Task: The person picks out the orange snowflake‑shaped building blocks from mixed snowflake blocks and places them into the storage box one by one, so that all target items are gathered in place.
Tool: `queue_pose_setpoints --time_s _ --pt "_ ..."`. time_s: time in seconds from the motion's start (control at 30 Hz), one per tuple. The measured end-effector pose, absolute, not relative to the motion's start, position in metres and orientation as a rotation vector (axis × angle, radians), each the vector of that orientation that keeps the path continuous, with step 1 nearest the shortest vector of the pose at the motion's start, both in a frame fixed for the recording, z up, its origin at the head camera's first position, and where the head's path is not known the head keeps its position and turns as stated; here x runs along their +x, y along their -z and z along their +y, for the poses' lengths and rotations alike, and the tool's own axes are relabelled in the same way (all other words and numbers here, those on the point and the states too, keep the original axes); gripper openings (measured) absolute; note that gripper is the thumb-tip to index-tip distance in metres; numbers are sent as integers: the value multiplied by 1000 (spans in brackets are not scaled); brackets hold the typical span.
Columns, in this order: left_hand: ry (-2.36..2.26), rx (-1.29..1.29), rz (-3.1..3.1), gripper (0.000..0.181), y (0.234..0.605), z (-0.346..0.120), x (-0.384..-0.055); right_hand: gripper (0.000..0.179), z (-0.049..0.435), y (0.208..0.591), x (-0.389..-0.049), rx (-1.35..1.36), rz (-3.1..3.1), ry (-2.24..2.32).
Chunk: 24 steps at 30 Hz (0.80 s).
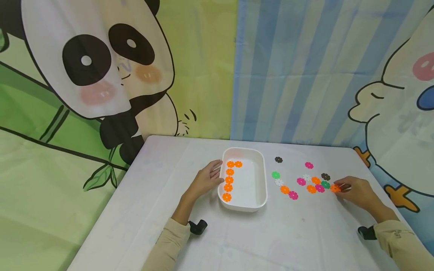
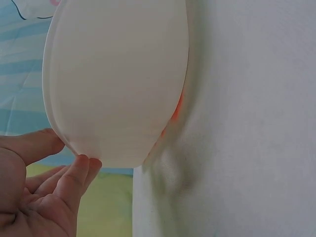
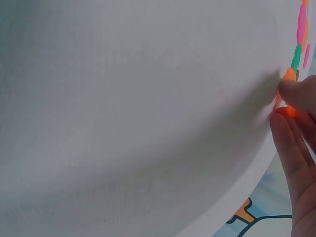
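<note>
At the left side of a white plastic tub, my left hand holds its rim; in the left wrist view, the thumb and fingertips meet at the edge. Several orange flower-shaped discs lie in the tub along its left wall, one of them turned in at the far end. Over to the right, my right hand pinches an orange flower-shaped disc between thumb and fingers. That disc, in the right wrist view, shows edge-on close to the white tabletop. Beside it lies a dark green disc.
Loose discs lie between the tub and my right hand: a pink disc, a light green disc, a white disc, a brown disc and several others. Behind the table hangs a cartoon-printed cloth.
</note>
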<state>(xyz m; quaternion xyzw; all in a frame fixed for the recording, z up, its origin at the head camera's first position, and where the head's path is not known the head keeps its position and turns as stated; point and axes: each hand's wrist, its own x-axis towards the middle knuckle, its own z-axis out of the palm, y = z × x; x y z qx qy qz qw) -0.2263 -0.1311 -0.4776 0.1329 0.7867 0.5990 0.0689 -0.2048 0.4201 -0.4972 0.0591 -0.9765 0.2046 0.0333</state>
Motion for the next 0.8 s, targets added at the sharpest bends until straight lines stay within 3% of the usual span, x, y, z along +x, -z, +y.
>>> queue_pose_setpoints --time_s 0.8 --pt "-1806 391 2354 71 477 -131 -227 47 398 471 -211 105 -2931 -709"
